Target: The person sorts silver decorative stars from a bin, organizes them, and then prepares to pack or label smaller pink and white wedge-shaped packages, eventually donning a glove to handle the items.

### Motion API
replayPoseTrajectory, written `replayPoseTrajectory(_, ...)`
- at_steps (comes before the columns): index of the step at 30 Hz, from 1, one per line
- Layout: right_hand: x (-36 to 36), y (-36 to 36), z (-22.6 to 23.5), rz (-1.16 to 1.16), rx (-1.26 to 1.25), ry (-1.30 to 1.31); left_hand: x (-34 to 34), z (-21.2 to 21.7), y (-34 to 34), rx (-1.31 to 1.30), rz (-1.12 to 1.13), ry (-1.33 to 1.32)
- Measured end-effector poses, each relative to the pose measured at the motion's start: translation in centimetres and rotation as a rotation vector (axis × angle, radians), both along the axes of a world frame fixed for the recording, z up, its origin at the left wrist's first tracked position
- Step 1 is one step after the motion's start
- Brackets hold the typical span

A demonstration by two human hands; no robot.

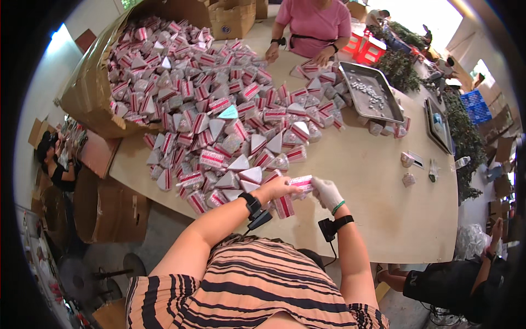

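Observation:
Near the front edge of the table, both my hands are on one wedge-shaped imitation cake slice [300,184], white with a red-pink stripe. My bare left hand [274,189] is closed around its left end. My right hand [327,194], in a white glove with a green cuff edge, pinches the right end. Just below my left hand is another striped cake slice [284,207]; whether the hand touches it I cannot tell. A large pile of similar cake slices [219,131] spreads to the left and away from my hands.
A tipped cardboard box [87,93] spills slices onto the pale table [378,219]. A metal tray [392,104] with small pale pieces stands at far right, beside stacked dark trays [438,126]. Across the table is a person in a pink shirt [315,24]. Another person [449,288] is at lower right.

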State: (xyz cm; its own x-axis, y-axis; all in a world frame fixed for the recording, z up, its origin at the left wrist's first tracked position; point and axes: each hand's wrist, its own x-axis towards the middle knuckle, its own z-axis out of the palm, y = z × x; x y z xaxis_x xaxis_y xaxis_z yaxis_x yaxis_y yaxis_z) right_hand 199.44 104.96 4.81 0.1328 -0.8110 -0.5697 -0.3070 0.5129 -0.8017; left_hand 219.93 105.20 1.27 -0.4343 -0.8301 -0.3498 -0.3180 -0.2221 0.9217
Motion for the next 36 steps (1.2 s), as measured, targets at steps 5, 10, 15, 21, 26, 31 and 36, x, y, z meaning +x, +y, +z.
replayPoseTrajectory(5, -1.2, 0.5, -0.2, 0.111, -0.039, 0.049, -0.1, 2.1, 0.1, 0.074, -0.042, -0.033)
replayPoseTrajectory(10, -1.8, 0.3, -0.5, 0.064, -0.105, -0.04, 0.3, 4.5, -0.8, 0.082, -0.154, -0.146)
replayPoseTrajectory(15, -2.1, 0.9, 0.4, 0.051, -0.119, -0.168, 0.5, 4.7, -1.1, 0.176, -0.135, -0.121)
replayPoseTrajectory(21, -2.8, 1.5, 0.3, 0.046, -0.042, -0.069, -0.8, 3.9, -1.6, 0.266, -0.184, -0.131)
replayPoseTrajectory(26, -6.0, 0.8, 0.4, 0.032, -0.053, -0.045, -3.9, 3.8, -3.4, 0.314, -0.241, -0.11)
replayPoseTrajectory(31, -9.0, 1.4, -3.3, -0.267, 0.128, -1.314, -7.4, 2.4, -4.4, 0.642, -0.211, 0.245)
replayPoseTrajectory(36, -14.7, 2.5, -9.1, -0.66, 0.11, -1.168, -12.2, -4.0, -4.8, 0.937, -0.056, 0.289)
